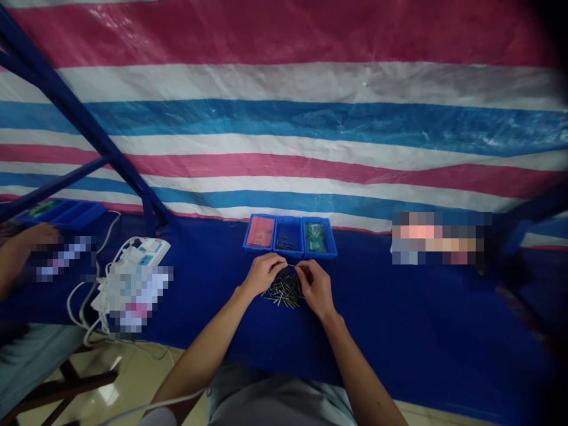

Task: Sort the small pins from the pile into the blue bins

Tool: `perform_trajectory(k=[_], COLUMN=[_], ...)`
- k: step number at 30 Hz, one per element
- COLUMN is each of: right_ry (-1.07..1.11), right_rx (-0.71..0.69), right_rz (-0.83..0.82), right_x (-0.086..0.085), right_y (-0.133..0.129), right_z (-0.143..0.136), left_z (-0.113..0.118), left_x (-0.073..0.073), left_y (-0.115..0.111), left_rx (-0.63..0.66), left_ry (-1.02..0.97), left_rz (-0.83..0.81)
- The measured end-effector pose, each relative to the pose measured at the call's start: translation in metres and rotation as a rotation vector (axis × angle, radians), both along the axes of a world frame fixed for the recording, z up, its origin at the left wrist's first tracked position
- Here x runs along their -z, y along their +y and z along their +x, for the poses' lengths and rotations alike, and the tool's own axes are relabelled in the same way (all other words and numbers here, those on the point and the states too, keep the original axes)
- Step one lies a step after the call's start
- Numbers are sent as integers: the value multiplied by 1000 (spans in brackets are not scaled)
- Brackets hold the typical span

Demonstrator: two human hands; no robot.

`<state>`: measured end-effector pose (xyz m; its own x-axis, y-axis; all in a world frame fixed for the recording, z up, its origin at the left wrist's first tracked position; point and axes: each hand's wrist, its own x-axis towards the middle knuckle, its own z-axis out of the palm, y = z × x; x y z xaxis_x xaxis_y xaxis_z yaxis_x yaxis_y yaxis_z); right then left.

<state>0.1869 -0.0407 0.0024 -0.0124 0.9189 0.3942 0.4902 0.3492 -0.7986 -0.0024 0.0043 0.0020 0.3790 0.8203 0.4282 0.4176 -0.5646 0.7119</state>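
A loose pile of thin, brass-coloured sticks (284, 291) lies on the blue tabletop (381, 319). Above its far edge my left hand (265, 273) and my right hand (316, 285) face each other, each with fingers pinched on one end of a thin stick (291, 265). Just beyond my hands sit three joined blue bins (289, 220). The left bin holds a pink packet (260, 231), the middle one a few small dark pieces (286, 244), and the right one green-tinted packets (315, 235).
A white power strip (151, 253) with tangled cables stands on the left. Farther left, another person's hand (33, 245) is near more blue bins (75, 213). Blue metal bars (84, 121) slant in front of a striped sheet (284, 136). Blurred-out items lie at the right.
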Motion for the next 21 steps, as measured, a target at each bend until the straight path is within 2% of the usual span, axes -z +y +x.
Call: perform_trajectory(k=[8,21], right_ry=[-13,21], right_rx=[5,13], right_rz=[12,-23], right_x=[0,1], right_y=[0,0], right_z=[1,0], left_z=[0,0], left_x=[-3,-1], left_y=[-1,0], left_rx=[8,-7], left_ry=[6,-8], left_rz=[-19,-15])
